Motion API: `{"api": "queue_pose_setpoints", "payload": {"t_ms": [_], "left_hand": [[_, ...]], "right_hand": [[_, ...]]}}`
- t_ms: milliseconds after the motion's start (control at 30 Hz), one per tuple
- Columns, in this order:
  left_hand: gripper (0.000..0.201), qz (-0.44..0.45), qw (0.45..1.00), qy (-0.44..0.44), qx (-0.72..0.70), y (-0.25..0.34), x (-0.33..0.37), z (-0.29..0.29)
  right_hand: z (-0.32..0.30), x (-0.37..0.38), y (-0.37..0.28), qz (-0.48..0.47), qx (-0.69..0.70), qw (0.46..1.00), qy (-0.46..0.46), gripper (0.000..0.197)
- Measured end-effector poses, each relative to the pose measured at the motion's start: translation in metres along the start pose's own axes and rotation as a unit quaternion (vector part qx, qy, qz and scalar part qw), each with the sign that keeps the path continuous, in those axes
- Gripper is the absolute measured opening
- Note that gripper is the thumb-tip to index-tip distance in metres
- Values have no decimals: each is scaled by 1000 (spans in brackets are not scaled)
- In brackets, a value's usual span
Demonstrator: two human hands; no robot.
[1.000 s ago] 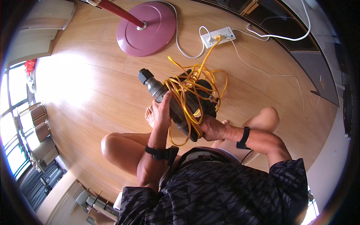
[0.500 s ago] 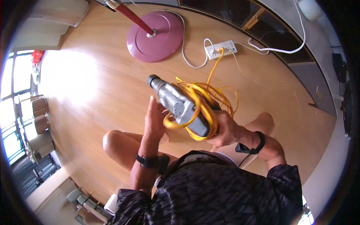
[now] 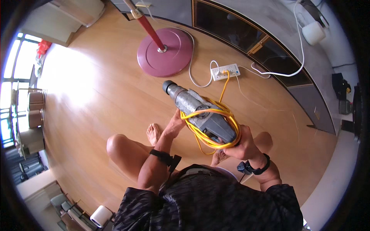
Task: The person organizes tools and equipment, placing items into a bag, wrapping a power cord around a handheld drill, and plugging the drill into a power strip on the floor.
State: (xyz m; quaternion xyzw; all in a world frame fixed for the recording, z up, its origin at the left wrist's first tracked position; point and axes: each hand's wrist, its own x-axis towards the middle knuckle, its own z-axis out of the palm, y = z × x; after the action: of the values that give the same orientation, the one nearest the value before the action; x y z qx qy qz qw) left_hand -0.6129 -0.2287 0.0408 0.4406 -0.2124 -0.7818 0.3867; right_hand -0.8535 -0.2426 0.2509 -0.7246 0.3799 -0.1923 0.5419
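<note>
Left hand (image 3: 176,123): forearm slanting toward 1 o'clock, hand against the 9 o'clock side of the power tool (image 3: 192,106); fingers mostly hidden, opening cannot be told. Right hand (image 3: 245,144): angled toward 11 o'clock, fingers curled closed about the tool's rear. Power tool: mid-view above wood-grain floor (image 3: 104,127); scuffed grey metal, black cylindrical nose toward 10 o'clock. Cord (image 3: 232,117): yellow, smooth, looped around tool. Power strip (image 3: 234,70): white, oblong, at 1 o'clock. Base (image 3: 173,63): maroon disc, 11 o'clock.
</note>
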Motion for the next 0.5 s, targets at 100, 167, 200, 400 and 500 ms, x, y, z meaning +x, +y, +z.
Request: {"api": "queue_pose_setpoints", "payload": {"t_ms": [100, 167, 200, 400, 500], "left_hand": [[60, 15, 993, -59, 99, -17, -3, -5], [51, 46, 987, -136, 70, -19, -2, 0], [51, 47, 987, -135, 70, -19, -3, 1], [58, 166, 985, -11, -40, 5, -11, 32], [60, 176, 983, 5, -61, 2, -4, 29]], "right_hand": [[6, 3, -15, -86, -36, 993, 74, 15], [4, -1, -21, -41, 6, 997, 63, 16], [2, -3, -24, 6, 48, 997, 53, 18], [-4, -14, -37, 90, 20, 990, 103, 34], [-7, -13, -47, 98, 54, 992, 58, 35]]}}
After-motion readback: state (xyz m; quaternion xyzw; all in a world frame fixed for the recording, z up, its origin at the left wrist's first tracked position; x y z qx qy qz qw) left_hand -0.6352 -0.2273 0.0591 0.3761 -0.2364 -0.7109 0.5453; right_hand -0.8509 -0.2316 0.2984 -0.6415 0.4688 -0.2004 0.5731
